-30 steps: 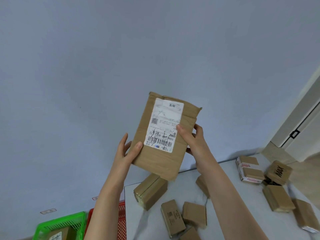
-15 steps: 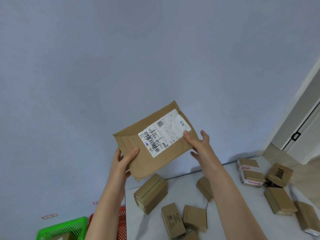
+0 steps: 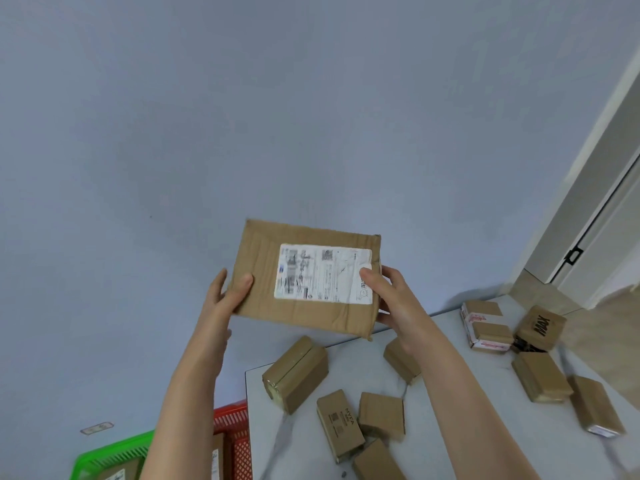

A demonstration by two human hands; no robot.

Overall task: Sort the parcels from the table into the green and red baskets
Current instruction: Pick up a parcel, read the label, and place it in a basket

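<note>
Head view: a flat brown parcel (image 3: 306,317) with a white label (image 3: 322,277) is being held up above the far edge of the table (image 3: 287,445). It is being gripped by 2 hands: the left hand (image 3: 225,299) at its left end, the right hand (image 3: 391,299) at its right, thumb on the label (fingers behind). Small boxes (image 3: 296,374) are lying on the table; the green basket (image 3: 110,457) and red basket (image 3: 235,420) are standing left of it.

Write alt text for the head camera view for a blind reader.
Left hand and right hand hold up a flat labelled parcel before a blue wall. Below, small boxes lie on a white table; green basket and red basket at lower left.
</note>
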